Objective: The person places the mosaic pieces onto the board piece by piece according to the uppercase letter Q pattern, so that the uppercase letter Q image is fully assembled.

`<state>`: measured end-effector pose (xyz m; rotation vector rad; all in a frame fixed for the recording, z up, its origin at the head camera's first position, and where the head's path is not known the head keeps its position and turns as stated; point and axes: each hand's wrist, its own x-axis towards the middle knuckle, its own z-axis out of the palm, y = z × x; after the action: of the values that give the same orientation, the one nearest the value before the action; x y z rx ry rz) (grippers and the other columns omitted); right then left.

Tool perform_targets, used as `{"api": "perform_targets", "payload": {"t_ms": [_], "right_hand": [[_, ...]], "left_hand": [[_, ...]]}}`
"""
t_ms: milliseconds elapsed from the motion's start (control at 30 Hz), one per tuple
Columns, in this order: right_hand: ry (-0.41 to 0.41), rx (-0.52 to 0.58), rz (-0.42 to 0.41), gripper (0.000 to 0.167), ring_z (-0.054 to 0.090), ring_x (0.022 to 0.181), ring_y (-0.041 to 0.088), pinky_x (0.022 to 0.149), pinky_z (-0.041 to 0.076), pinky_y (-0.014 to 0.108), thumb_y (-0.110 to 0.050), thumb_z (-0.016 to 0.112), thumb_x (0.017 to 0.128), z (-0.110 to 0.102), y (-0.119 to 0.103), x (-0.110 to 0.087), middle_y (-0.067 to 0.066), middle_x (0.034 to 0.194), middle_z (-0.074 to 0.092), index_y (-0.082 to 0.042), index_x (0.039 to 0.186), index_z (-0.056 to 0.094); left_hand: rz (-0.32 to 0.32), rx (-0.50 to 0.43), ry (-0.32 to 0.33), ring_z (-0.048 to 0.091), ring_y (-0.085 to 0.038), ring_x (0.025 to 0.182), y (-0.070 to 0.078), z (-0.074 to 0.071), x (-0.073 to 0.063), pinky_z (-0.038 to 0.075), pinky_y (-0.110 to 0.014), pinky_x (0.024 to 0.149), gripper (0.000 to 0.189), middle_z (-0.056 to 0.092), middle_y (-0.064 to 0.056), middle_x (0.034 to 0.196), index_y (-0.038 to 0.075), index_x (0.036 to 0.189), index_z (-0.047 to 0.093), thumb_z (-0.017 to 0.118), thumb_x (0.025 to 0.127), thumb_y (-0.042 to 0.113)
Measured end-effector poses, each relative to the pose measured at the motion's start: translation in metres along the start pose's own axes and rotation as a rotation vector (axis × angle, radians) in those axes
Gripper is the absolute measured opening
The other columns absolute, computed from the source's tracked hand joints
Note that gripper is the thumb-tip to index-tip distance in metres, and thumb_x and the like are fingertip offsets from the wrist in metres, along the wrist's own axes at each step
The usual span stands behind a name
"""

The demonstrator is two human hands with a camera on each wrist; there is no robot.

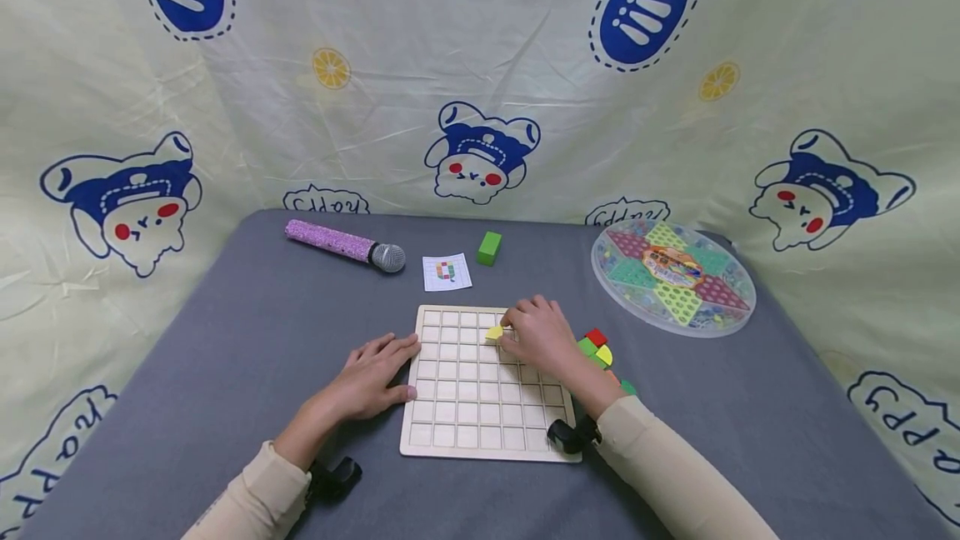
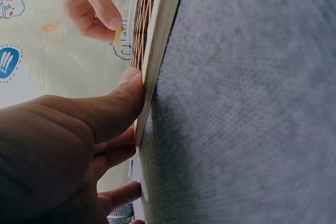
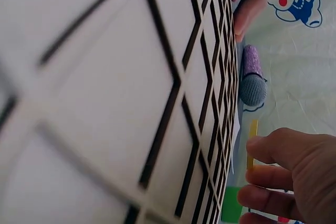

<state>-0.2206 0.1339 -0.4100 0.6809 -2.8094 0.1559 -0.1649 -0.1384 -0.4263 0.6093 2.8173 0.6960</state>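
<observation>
A pale wooden grid board [image 1: 457, 415] lies on the grey cloth in front of the person. Over its upper part the right hand [image 1: 542, 338] pinches a thin yellow tile [image 1: 494, 332] between thumb and fingertips. Seen edge-on in the right wrist view, the tile [image 3: 253, 142] stands out above the grid surface. Against the board's left edge rests the left hand [image 1: 378, 377], its fingers spread and extended. In the left wrist view its thumb [image 2: 128, 90] touches the board's side. The cells of the board that show hold no tiles.
Right of the board lies a loose cluster of red, green and yellow tiles [image 1: 596, 348], partly behind the right arm. Beyond the board are a purple microphone [image 1: 337, 242], a printed pattern card [image 1: 447, 272] and a green block [image 1: 489, 248]. A round Chinese checkers set [image 1: 675, 277] sits back right.
</observation>
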Motion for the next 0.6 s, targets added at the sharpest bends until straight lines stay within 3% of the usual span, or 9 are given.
{"api": "perform_targets", "payload": {"t_ms": [233,600], "right_hand": [[-0.040,0.025,-0.057,0.019,0.058,0.078,0.021,0.069,0.046,0.035,-0.026,0.071,0.079,0.005,-0.014,0.014,0.001,0.088,0.069,-0.012,0.091,0.072],[-0.077,0.002,-0.060,0.019,0.062,0.078,0.018,0.067,0.048,0.033,-0.027,0.072,0.080,0.011,-0.023,0.023,-0.001,0.085,0.070,-0.012,0.091,0.072]], "left_hand": [[0.008,0.006,0.009,0.023,-0.036,0.143,0.000,0.001,-0.001,0.022,-0.061,0.106,0.064,0.034,-0.005,0.153,0.010,0.145,0.038,0.064,0.089,0.030],[0.010,0.010,0.007,0.023,-0.036,0.143,0.000,0.001,0.000,0.022,-0.062,0.106,0.065,0.034,-0.005,0.153,0.010,0.145,0.038,0.064,0.089,0.030]]}}
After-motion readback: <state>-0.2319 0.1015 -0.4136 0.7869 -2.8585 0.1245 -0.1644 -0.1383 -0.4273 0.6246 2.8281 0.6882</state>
